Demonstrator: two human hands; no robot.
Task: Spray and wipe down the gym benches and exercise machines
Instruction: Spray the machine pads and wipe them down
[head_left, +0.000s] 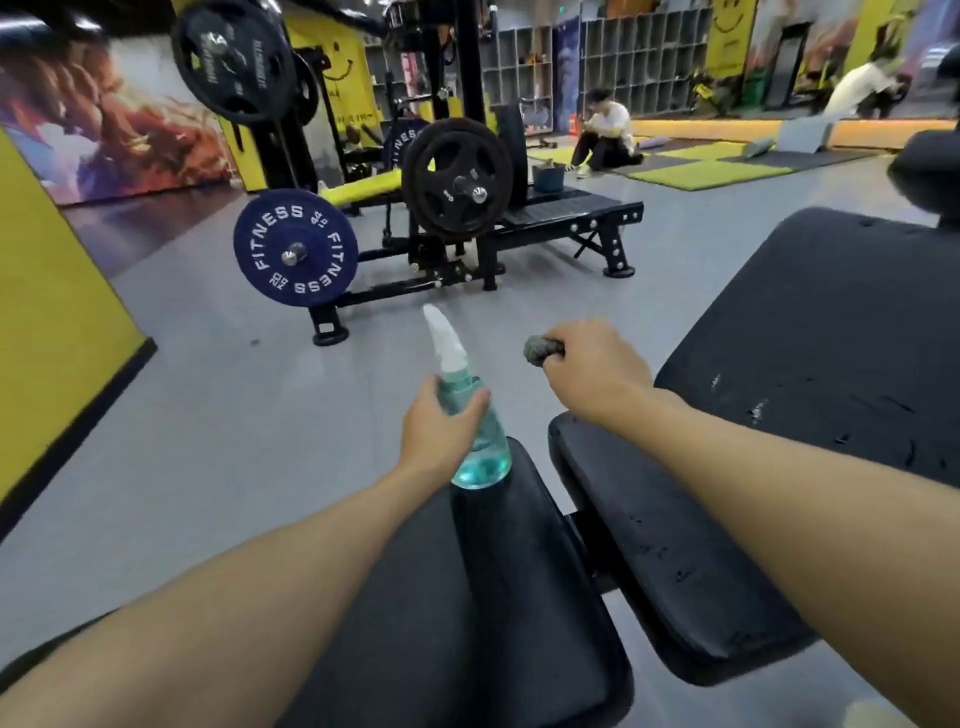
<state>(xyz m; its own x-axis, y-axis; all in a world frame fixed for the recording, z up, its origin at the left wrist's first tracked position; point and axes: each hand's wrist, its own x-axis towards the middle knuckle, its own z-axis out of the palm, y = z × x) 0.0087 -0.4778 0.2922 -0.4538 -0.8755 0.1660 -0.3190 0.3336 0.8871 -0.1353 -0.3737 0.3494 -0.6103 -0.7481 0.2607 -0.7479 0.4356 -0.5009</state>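
1. Teal spray bottle (480, 452) sits at the far end of the black seat pad (415, 623), gripped by the left hand (436, 431).
2. Right hand (592, 369) clutches a grey cloth (540, 351) right of that pad.

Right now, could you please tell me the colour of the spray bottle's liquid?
Teal in the spray bottle, clearest in the head view.

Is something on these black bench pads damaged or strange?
Yes. The large back pad on the right shows pale nicks and small dark scratches near its lower edge, like worn or torn cover. Whether some are spray drops, I cannot tell.
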